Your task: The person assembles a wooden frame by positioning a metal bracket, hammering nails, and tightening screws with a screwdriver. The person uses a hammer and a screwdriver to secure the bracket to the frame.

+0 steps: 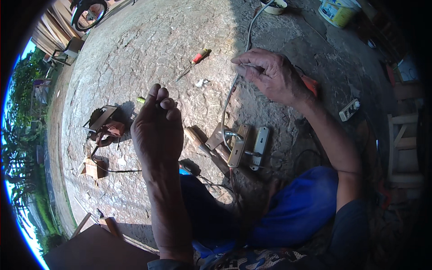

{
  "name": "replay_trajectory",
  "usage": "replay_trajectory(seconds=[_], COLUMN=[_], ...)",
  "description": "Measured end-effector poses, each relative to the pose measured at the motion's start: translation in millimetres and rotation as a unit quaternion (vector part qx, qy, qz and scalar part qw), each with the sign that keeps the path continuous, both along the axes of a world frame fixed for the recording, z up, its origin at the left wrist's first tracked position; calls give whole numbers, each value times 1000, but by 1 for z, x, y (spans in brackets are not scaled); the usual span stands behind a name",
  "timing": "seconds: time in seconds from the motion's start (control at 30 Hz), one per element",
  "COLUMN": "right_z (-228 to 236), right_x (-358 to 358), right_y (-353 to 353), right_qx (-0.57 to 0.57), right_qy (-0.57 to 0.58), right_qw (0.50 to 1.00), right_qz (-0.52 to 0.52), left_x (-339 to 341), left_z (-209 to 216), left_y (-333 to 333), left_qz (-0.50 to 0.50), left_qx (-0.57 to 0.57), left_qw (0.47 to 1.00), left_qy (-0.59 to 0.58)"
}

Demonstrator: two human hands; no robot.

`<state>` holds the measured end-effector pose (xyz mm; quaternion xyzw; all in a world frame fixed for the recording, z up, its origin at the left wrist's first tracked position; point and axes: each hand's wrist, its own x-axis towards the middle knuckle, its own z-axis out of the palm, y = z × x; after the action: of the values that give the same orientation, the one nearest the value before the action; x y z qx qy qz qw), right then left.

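Note:
My left hand (158, 128) is raised over the floor with its fingers curled closed; whatever lies inside them is hidden. At the right, my right hand (275, 76) has thumb and fingertips brought together in a pinch. A grey cable (249, 33) runs past those fingertips, and I cannot tell whether they touch it. Below, two door handle plates (238, 147) with levers and keyholes lie side by side, next to brown wooden pieces (215, 138). Between and beyond the hands, a screwdriver (198, 56) with a red and yellow handle rests on the floor.
A circular saw (108, 128) and a small wooden block (94, 169) are at the left. A power strip (349, 110) lies at the right. Far back stand a bowl (275, 6), a yellow and white bucket (337, 12) and a motorcycle wheel (89, 14).

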<state>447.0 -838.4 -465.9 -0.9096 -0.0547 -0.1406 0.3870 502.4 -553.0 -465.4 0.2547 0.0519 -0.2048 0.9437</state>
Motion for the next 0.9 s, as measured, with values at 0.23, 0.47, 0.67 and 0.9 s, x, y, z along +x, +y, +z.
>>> replay_trajectory(seconds=[0.23,0.47,0.67,0.9], right_z=[-128,-233,-298,-308], right_x=[34,176,241,282], right_y=[8,177,310,322], right_qx=[-110,-180,-52,-142], right_qy=[257,222,182,218], right_qw=[957,939,974,963], right_qz=[74,193,125,70], left_x=[-9,-12,-30,-37], left_z=[47,44,47,58], left_y=[78,115,141,183], left_qz=[163,227,202,212], left_qx=[-12,-8,-4,19], left_qw=[972,971,979,976], left_qy=[-169,-73,-32,-51])
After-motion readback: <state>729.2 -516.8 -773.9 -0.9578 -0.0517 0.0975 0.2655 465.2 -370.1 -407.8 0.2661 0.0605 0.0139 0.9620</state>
